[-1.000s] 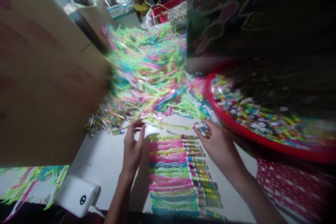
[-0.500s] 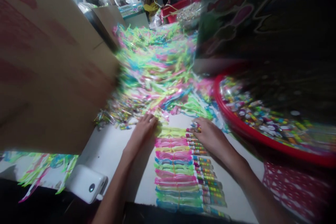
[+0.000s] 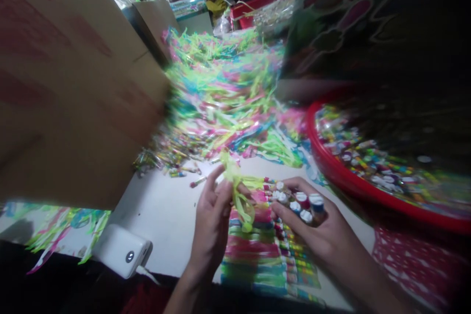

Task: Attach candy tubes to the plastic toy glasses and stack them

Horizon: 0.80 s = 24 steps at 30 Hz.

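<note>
- Left hand (image 3: 211, 225): grip pinching a neon-yellow streamer (image 3: 238, 191), above a packed row of streamers (image 3: 253, 255)
- Right hand (image 3: 316, 228): grip curled around capped tubes (image 3: 300, 208), near the red tub rim (image 3: 340, 181)
- Cardboard carton (image 3: 73, 83): edge well apart from both hands

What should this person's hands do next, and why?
Probably the left hand should bring the yellow-green plastic streamer to the capped tubes in the right hand: the two hands are already close, and the laid-out rows show streamers lying alongside such tubes.
</note>
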Tool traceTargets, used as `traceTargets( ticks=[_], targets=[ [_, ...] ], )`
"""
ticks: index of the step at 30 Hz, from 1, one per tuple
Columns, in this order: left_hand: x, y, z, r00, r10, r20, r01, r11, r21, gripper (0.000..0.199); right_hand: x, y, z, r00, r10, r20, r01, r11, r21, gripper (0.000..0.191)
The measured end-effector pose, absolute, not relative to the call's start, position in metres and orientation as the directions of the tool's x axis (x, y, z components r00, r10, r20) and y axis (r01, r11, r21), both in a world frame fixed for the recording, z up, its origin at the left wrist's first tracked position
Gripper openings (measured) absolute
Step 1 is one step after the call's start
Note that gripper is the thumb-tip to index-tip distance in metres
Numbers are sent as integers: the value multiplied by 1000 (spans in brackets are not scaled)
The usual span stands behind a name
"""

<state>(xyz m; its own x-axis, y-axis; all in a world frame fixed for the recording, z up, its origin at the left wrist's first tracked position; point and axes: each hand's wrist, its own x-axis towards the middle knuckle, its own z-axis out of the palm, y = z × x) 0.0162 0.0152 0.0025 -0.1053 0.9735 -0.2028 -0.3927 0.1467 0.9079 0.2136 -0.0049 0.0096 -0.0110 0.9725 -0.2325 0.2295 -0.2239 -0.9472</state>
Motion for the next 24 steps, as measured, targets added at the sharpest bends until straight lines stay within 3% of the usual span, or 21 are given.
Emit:
traceTargets(
  ticks=[4, 9, 12, 15, 17, 19, 21, 24],
  targets=[
    [27, 1, 3, -6, 969, -247, -425, 221, 878, 57, 215, -12, 20, 131, 984, -123, 230, -151, -961, 47],
    [18, -9, 1, 49, 983, -175, -353, 181, 918, 30, 217, -11, 31, 81, 996, -37, 189, -52, -981, 40],
    [11, -20, 5, 116, 990, -82, -181, 102, 978, 27, 217, -14, 37, 62, 998, 29, 214, 15, -977, 38],
    [5, -28, 13, 161, 978, 132, 127, -153, 980, 14, 222, -18, 37, 51, 997, 53, 271, 37, -962, 35],
    [4, -29, 18, 231, 918, 322, 344, -387, 855, 25, 228, -20, 32, 54, 995, 83, 340, 60, -939, 34],
    [6, -27, 22, 304, 822, 481, 511, -567, 645, 28, 233, -22, 27, 57, 989, 138, 438, 100, -893, 33],
    [9, -25, 25, 349, 741, 573, 630, -639, 442, 19, 234, -22, 23, 55, 978, 201, 522, 144, -841, 31],
    [13, -24, 27, 399, 687, 608, 707, -653, 273, 17, 227, -24, 25, -18, 961, 276, 549, 240, -801, 18]
  ],
)
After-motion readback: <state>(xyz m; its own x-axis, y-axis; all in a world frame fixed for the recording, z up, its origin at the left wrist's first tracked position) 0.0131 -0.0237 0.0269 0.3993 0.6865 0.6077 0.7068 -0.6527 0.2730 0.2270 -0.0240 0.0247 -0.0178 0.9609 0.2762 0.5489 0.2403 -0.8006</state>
